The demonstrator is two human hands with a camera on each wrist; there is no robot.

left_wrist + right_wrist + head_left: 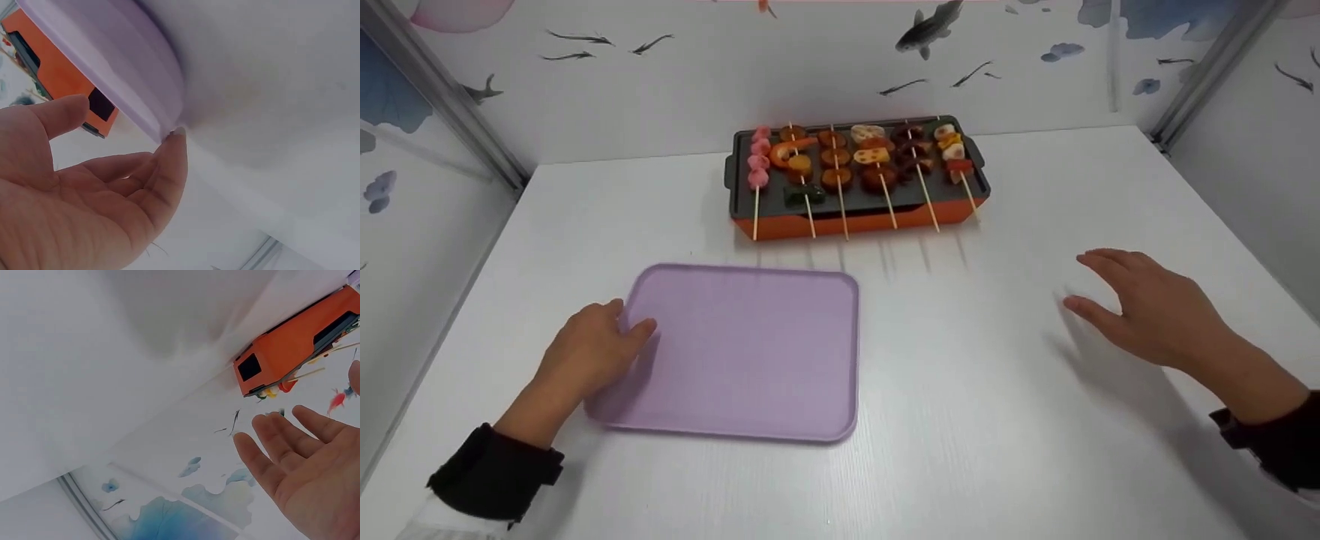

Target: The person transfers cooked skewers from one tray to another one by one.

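Observation:
A flat lilac tray (750,352) with a low raised rim lies on the white table. At its left edge is my left hand (594,349); in the left wrist view the fingertips (179,130) touch the rim's outer side while the thumb stays apart from it. My right hand (1159,307) hovers over the table's right side, fingers loosely extended and thumb spread, holding nothing. Toward the back stands an orange toy grill (855,225) with a dark top. Several food skewers lie across it, among them a pink-ball skewer (759,161) at the left end.
Behind the grill rises a white wall panel (810,82) printed with fish and leaves. Metal posts (457,105) stand at the back corners, and side panels flank the table (960,420). Skewer sticks overhang the grill's front edge.

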